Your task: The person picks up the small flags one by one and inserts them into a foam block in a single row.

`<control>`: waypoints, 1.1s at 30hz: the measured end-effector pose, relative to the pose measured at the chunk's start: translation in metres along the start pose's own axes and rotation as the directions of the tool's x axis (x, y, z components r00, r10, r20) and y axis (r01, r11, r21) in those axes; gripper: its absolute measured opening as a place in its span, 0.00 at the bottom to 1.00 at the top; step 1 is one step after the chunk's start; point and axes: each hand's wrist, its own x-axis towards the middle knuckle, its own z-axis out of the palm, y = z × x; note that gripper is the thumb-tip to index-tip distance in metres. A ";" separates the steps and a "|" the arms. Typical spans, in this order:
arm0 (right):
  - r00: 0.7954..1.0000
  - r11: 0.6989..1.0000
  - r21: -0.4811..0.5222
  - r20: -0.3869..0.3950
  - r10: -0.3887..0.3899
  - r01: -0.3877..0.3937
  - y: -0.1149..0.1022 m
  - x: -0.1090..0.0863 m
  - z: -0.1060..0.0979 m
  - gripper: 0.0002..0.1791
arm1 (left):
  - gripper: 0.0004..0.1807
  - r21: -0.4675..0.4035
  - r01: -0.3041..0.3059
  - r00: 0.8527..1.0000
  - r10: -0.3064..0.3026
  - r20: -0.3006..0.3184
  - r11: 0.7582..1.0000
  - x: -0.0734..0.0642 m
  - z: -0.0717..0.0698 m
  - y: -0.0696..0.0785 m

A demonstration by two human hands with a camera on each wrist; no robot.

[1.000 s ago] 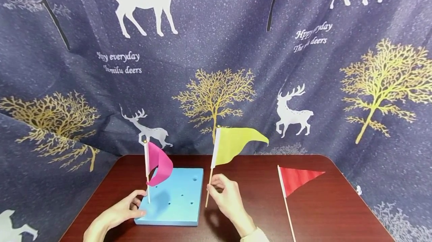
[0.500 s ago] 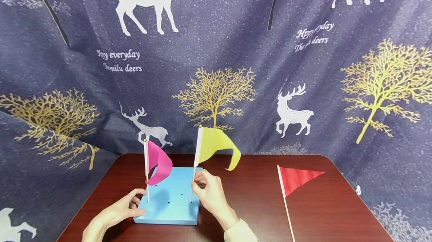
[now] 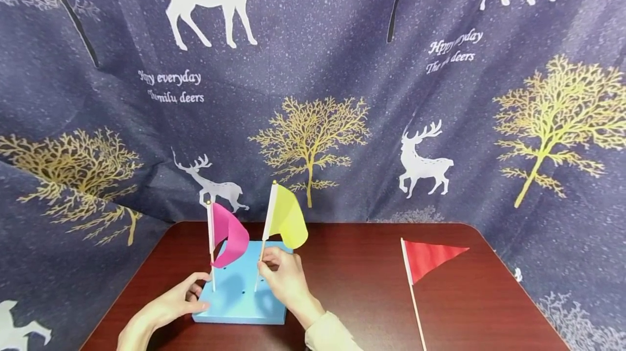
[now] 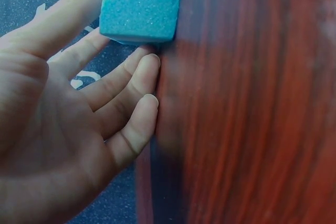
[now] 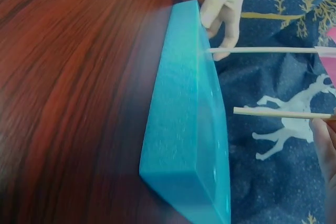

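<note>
R hand (image 3: 286, 281) pinches stick of yellow flag (image 3: 287, 221), lower ctr; I see tip clear of blue block (image 3: 239, 312), lower L-ctr. L hand (image 3: 173, 298) grips block's L side; pink flag (image 3: 231, 236) stands in block. Red flag (image 3: 431, 261) on table (image 3: 359, 286), lower R. Ct: 3 flags, 1 block.

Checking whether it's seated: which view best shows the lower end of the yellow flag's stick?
The right wrist view: the stick's lower end shows unobstructed, apart from the blue block. The head view shows it over the block, contact unclear; the left wrist view doesn't show it.
</note>
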 end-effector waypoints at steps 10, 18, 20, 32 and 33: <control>0.999 0.996 0.082 0.021 -0.039 0.037 0.002 0.003 0.024 0.09 | 0.31 0.019 0.002 1.000 -0.001 -0.024 1.000 -0.002 0.002 0.001; 0.999 0.999 0.021 0.031 0.032 -0.032 0.003 0.006 0.033 0.06 | 0.31 0.029 -0.018 1.000 0.019 -0.021 0.999 0.000 0.002 0.000; 0.998 0.998 0.026 0.038 0.051 -0.052 0.003 0.005 0.033 0.07 | 0.31 0.022 -0.018 1.000 0.018 -0.019 1.000 0.001 0.002 -0.001; 0.999 0.999 0.013 0.028 0.031 -0.031 0.010 0.002 0.033 0.07 | 0.32 0.060 -0.019 0.999 0.021 -0.042 0.998 0.000 0.003 -0.001; 0.999 0.999 0.008 0.032 0.041 -0.041 0.010 0.001 0.034 0.07 | 0.32 0.063 -0.016 0.999 0.019 -0.043 0.998 0.000 0.003 -0.001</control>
